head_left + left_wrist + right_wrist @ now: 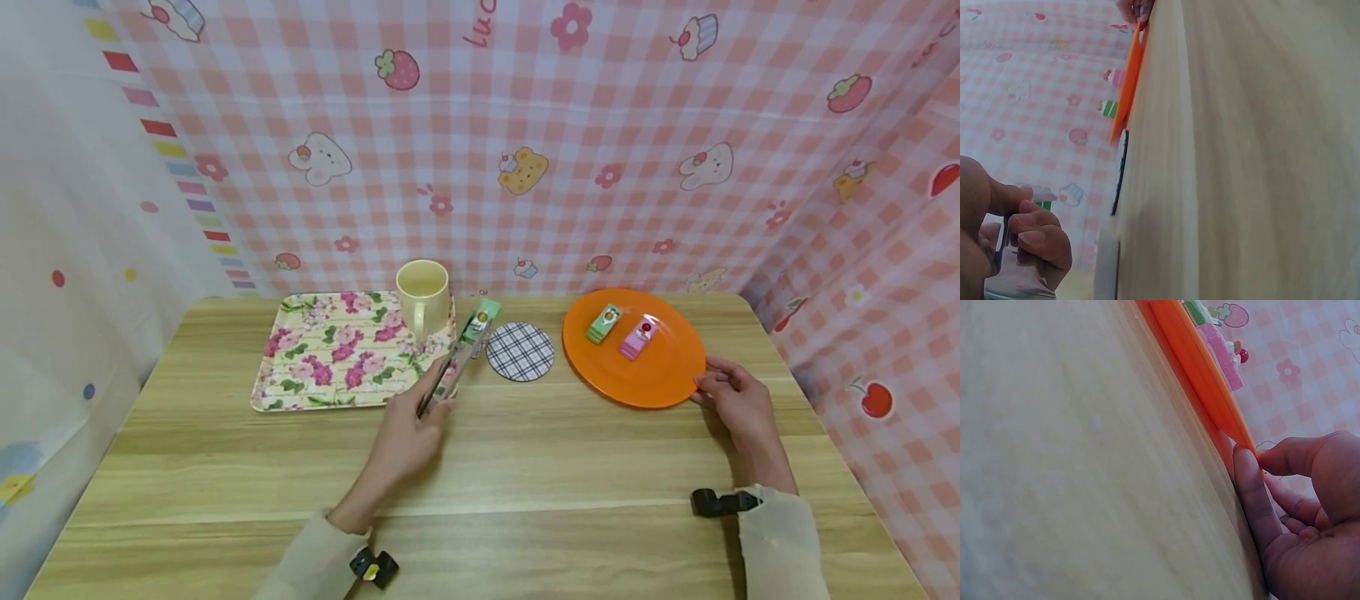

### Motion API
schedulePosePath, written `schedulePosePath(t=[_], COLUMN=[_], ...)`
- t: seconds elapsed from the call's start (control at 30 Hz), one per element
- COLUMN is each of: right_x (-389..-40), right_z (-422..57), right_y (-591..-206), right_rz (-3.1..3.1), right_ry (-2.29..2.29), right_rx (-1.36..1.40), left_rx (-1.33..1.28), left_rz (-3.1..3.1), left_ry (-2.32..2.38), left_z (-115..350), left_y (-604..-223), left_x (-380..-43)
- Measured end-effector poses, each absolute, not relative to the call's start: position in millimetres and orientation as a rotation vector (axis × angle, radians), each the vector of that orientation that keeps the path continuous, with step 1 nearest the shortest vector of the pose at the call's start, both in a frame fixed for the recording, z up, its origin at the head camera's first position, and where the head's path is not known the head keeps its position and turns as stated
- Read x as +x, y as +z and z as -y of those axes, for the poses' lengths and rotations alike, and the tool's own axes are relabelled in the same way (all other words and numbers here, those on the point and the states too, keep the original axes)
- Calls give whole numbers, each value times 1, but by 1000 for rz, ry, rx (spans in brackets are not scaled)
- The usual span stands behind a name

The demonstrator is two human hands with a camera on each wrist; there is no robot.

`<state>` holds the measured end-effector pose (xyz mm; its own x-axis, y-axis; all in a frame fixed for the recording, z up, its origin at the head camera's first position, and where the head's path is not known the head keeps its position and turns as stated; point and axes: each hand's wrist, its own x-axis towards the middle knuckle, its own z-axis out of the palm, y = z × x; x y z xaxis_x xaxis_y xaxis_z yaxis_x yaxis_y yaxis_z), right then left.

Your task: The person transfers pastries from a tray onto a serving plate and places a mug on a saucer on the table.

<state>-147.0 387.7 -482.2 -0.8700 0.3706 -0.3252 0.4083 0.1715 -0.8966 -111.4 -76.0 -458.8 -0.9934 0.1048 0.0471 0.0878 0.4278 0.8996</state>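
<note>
My left hand point(408, 429) grips a pair of metal tongs point(442, 379). Between the tips of the tongs is a small green toy cake slice point(486, 315), raised near the mug and the coaster. In the left wrist view the fingers point(1041, 240) curl round the metal, and only a bit of green shows past them. At the right, my right hand point(738, 400) pinches the rim of an orange plate point(675, 379), thumb on top and a finger beneath. On that plate lie a green cake slice point(603, 323) and a pink cake slice point(638, 337), side by side.
A flowered tray point(300, 392) lies at the back left of the wooden table point(525, 500), with a pale yellow mug point(422, 292) on its right end. Between tray and plate is a round checked coaster point(521, 352). A pink checked cloth point(465, 125) hangs behind.
</note>
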Motion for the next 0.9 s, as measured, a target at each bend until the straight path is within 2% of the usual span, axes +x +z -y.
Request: schedulePosePath(t=[0.9], right_x=[-146], right_z=[-390], right_y=[-481], right_rz=[-2392], right_ry=[-1880], right_rx=[739], left_rx=[298], left_rz=[-2539], left_ry=[1583], left_z=[30], left_y=[-473], left_x=[-108])
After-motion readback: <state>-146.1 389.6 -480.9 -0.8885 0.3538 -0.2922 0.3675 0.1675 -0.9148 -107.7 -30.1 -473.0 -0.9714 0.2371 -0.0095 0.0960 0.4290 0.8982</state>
